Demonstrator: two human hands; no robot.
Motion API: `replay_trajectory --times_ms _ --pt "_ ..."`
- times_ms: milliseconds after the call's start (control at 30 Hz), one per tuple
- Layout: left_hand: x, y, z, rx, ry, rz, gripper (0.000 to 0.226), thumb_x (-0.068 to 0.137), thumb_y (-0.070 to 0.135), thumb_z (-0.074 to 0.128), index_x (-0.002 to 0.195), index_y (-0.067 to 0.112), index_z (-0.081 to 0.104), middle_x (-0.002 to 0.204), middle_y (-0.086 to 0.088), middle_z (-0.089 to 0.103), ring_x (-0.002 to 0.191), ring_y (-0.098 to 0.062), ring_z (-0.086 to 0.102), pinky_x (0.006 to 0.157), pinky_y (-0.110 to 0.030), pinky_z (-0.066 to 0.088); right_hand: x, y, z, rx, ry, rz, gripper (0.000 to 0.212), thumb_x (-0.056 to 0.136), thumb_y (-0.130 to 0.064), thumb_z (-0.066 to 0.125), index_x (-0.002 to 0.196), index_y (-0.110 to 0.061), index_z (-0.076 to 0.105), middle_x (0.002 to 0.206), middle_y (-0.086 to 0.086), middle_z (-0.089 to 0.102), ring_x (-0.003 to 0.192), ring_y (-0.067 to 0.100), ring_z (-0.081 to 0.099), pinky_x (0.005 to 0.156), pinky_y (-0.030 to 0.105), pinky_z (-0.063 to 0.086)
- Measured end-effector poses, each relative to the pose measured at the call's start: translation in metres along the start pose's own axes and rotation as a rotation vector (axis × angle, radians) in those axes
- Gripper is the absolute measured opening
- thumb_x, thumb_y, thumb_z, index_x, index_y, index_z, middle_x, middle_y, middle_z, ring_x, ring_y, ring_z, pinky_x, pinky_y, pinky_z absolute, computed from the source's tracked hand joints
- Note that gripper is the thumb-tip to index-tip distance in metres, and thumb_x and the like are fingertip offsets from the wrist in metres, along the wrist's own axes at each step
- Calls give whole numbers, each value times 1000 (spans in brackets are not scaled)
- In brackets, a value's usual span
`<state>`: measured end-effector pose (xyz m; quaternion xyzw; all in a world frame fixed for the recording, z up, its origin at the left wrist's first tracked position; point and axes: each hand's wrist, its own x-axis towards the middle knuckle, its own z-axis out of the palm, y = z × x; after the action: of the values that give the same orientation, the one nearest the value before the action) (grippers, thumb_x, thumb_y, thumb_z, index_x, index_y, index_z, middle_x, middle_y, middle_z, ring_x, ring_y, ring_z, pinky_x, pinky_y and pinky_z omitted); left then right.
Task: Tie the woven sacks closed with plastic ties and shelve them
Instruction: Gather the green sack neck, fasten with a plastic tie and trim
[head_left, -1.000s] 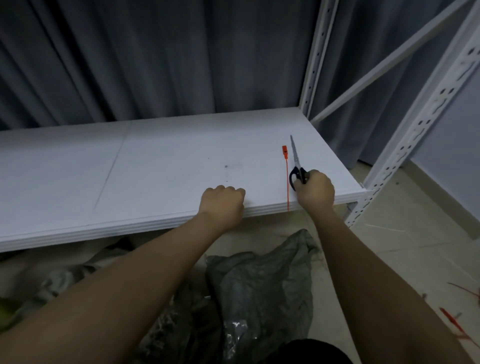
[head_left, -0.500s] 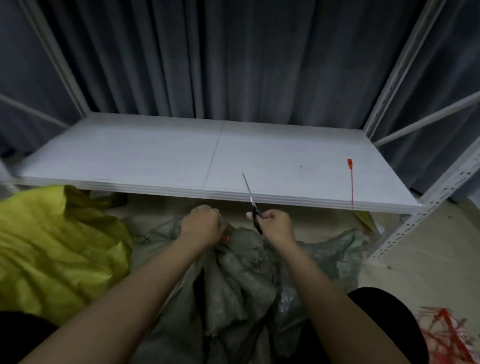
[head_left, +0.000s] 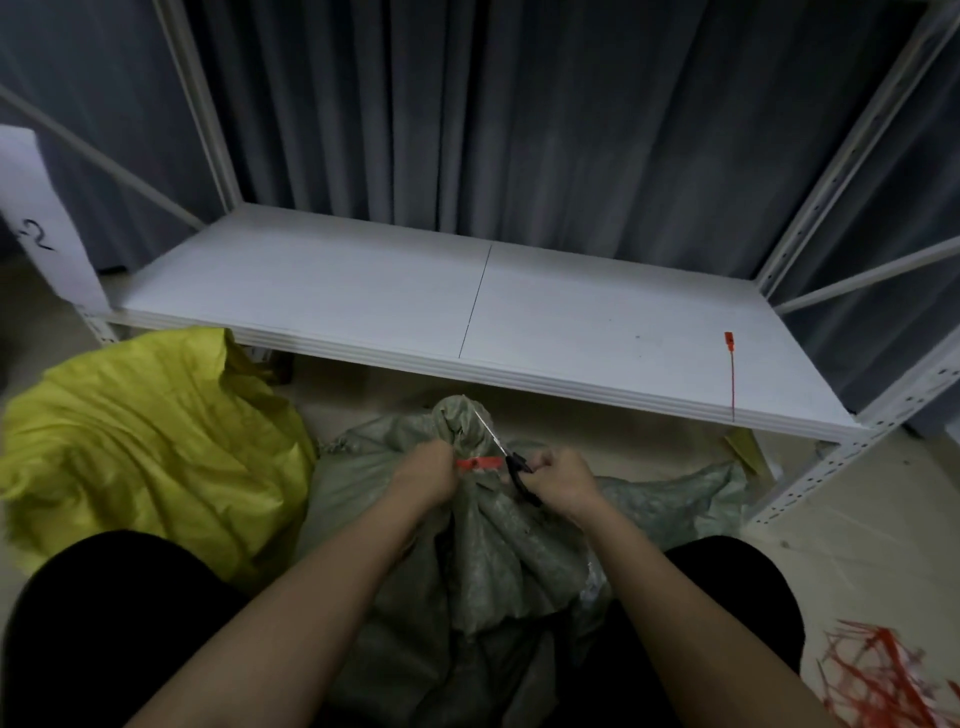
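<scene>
A grey-green woven sack (head_left: 498, 540) stands on the floor between my knees, its neck bunched up. A red plastic tie (head_left: 480, 463) crosses the neck between my hands. My left hand (head_left: 423, 475) grips the bunched neck at the tie's left end. My right hand (head_left: 563, 480) holds black-handled scissors (head_left: 506, 457), their blades pointing up and left past the tie. A yellow woven sack (head_left: 150, 441) lies on the floor to the left. Another red tie (head_left: 731, 371) rests on the white shelf (head_left: 363, 296), near its right front edge.
The shelf is held by white perforated posts (head_left: 852, 452) at its corners, with grey curtains behind. A pile of red ties (head_left: 878, 680) lies on the floor at the lower right. A white board marked with a numeral (head_left: 41, 223) stands at the left.
My hands left the shelf edge and came down to the grey-green sack, the right one bringing the scissors. One red tie stayed on the shelf. The view swung left, showing the yellow sack.
</scene>
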<state>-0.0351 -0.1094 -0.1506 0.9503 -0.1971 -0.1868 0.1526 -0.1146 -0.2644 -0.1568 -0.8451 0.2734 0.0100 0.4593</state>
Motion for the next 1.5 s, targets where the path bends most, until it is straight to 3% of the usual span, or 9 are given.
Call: replay_trajectory --times_ms 167,400,533,733,833,967,1100,1267,1500 --pt "-14 -26 5 -58 -63 -15 29 92 30 48 94 6 64 105 -17 67 97 -31 63 76 -32 45 -16 -4 2 -121 -69 -42 54 60 -53 82 47 -18 43 50 -3 48 48 10 44 50 24 31" --pt "-32 -62 23 -73 -46 -25 29 94 30 42 91 11 63 100 -15 67 91 -30 63 71 -32 44 -31 -7 13 -197 -506 50 50 76 -73 51 64 -25 58 59 2 61 60 12 58 68 24 46" --pt "-38 -65 27 -63 -27 -14 30 96 32 39 99 12 61 103 -14 66 96 -30 62 73 -31 43 -34 -15 12 -192 -710 90 36 92 -59 38 71 -31 48 64 1 55 57 10 53 58 19 42" --pt "-42 -64 28 -28 2 36 34 97 35 36 102 12 60 109 -15 65 100 -32 61 78 -35 46 -30 -19 8 -166 -807 191 48 95 -54 36 65 -16 41 39 -10 47 33 1 43 36 12 33" --pt "-46 -62 26 -13 13 49 34 97 36 36 106 13 60 112 -15 65 103 -32 61 81 -35 46 -27 -20 10 -170 -848 210 54 87 -64 42 64 -16 43 44 -6 47 37 6 41 38 16 30" --pt "-49 -61 26 9 22 67 31 96 34 37 109 16 59 114 -13 64 106 -30 60 83 -35 46 -14 -10 21 -221 -870 200 68 55 -88 54 62 -21 49 59 2 47 51 14 36 51 28 23" --pt "-54 -58 26 30 7 93 30 95 33 38 110 18 59 114 -10 64 105 -29 60 82 -34 45 -9 -11 26 -233 -846 201 65 56 -86 56 62 -21 51 60 2 49 52 12 42 53 26 28" --pt "-61 -59 26 88 -27 124 29 93 32 45 116 19 57 118 -9 62 110 -29 58 84 -33 44 -2 -19 25 -318 -854 187 45 87 -57 51 69 -16 50 58 0 49 47 8 48 49 18 39" --pt "-61 -65 34 149 -84 170 27 92 30 43 111 19 57 113 -9 63 103 -29 60 80 -34 45 4 -41 27 -494 -920 162 41 90 -48 54 65 -17 50 48 -7 49 44 5 46 51 17 38"
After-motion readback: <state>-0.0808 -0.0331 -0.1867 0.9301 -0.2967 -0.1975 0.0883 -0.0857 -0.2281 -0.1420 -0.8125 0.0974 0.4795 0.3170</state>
